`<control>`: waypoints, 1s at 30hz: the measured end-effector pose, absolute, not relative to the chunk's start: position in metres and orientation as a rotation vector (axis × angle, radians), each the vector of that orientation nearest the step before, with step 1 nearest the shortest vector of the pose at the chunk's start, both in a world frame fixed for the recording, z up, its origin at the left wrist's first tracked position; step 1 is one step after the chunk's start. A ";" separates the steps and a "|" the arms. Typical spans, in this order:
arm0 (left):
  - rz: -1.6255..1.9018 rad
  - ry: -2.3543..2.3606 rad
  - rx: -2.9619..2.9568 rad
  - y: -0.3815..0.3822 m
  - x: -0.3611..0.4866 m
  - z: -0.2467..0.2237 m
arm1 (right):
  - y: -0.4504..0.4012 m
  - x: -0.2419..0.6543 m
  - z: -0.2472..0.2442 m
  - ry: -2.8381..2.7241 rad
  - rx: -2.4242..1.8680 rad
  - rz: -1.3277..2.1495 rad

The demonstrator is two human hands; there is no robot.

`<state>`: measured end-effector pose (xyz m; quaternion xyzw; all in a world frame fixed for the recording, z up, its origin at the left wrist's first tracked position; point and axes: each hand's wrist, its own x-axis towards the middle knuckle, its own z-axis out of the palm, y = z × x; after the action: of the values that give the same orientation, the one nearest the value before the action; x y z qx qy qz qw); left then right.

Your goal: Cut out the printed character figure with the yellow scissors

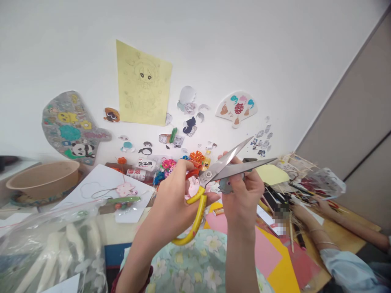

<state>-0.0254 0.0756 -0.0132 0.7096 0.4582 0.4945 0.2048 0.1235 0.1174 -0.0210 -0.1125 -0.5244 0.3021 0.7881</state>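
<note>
Yellow-handled steel scissors (209, 177) are positioned at the centre of the view, raised over the work surface, blades spread apart and directed toward the upper right. Behind them stands a plain white wall (275, 49); below it, a light-brown wooden table (344, 241) extends to the right. Pale-green floral fabric (195, 260) covers the person's front. At the lower left rests a clear plastic bag (61, 252) containing long cream-coloured pieces. At the right, a co-worker's light-blue sleeve (348, 266) and forearm reach over the table. Mounted on the wall are a grey cutout with coloured figures and a panda (71, 128) and, to its right, a pale-yellow paper sheet with a pencil drawing (145, 83). A round tan basin (45, 179) sits at the left. The left hand (175, 191) is curled around the scissor handles, holding them firmly. The right hand (242, 191) is closed in a pinch on a small grey-blue paper cutout (226, 185). The cutout lies just below the lower blade; whether it touches that blade cannot be determined. A white fan-shaped cutout with a red character (241, 108) is fixed to the wall above the right hand.
</note>
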 end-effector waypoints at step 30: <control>1.418 1.334 2.182 0.071 -0.033 -0.013 | 0.119 0.135 -0.023 -1.203 -0.262 0.523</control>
<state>-0.0329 0.0707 -0.0132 0.7416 0.4537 0.4821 0.1085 0.1347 0.1194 -0.0226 -0.1216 -0.5576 0.2423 0.7846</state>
